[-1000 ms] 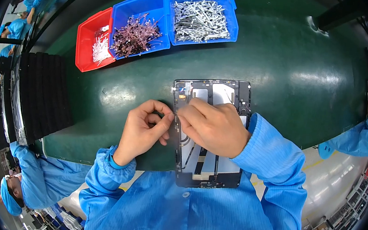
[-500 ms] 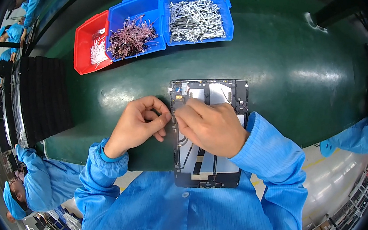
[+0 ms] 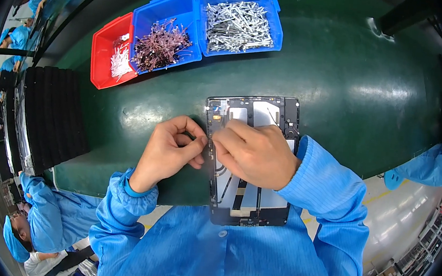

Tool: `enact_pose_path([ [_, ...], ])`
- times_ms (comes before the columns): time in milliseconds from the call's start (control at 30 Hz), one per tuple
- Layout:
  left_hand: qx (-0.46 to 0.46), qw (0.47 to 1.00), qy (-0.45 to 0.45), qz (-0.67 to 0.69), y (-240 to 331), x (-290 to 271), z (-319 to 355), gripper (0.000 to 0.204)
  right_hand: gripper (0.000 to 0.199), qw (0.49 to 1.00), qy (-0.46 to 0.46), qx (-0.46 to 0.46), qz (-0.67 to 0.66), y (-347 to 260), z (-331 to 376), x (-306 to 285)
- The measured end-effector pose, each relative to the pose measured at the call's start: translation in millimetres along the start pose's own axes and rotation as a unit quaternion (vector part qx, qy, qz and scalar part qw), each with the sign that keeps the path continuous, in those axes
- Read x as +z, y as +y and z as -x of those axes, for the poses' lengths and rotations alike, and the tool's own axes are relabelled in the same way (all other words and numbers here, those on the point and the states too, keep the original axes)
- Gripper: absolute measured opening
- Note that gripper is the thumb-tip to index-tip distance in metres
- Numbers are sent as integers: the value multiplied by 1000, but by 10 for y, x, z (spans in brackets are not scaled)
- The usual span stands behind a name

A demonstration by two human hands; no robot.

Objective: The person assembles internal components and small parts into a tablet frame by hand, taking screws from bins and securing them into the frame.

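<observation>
An opened tablet [image 3: 277, 217], with a black frame, silvery inner plates and dark ribbon cables, lies at the table's near edge. At its left edge my left hand [image 3: 169, 151] is closed, thumb and forefinger pinched together. My right hand [image 3: 259, 151] reaches across the tablet's upper half, fingers curled in a pinch close to my left fingertips. Whatever sits between either hand's fingers is too small or hidden to name. The right hand covers the middle of the tablet, hiding the parts beneath.
Beyond the tablet, a red bin [image 3: 98, 59] holds small white strips. Beside it, one blue bin [image 3: 193, 55] contains thin reddish-brown wired parts, another [image 3: 276, 34] silvery pieces. Black padded slabs [image 3: 55, 117] stand at left on the green table [image 3: 340, 112]. Co-workers sit at both sides.
Both hands keep their pinches at the tablet's left edge, with hardly any movement. The whole view has shifted slightly. At lower left, more of a person in white shows.
</observation>
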State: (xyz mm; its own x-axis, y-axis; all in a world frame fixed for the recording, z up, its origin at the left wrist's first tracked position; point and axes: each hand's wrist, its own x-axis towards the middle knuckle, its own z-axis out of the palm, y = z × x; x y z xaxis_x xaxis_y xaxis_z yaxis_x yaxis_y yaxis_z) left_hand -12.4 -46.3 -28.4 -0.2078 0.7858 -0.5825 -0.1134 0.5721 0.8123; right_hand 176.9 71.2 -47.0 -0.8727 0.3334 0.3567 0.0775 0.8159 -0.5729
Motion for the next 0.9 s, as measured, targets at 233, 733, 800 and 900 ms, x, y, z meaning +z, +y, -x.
enact_pose_path([
  [233,1,1000,6,5,1,9,7,9,10,998,34,39,-39,-54,-12,-40],
  [733,48,998,-45,-26,34,38,-129,17,11,988,8,145,-55,-63,-131,-101],
  [800,58,997,-30,-41,22,56,-122,17,9,983,41,168,-61,0,-277,-172],
  [900,79,996,-14,-49,-5,32,-85,18,9,977,152,138,-61,87,-403,-346],
])
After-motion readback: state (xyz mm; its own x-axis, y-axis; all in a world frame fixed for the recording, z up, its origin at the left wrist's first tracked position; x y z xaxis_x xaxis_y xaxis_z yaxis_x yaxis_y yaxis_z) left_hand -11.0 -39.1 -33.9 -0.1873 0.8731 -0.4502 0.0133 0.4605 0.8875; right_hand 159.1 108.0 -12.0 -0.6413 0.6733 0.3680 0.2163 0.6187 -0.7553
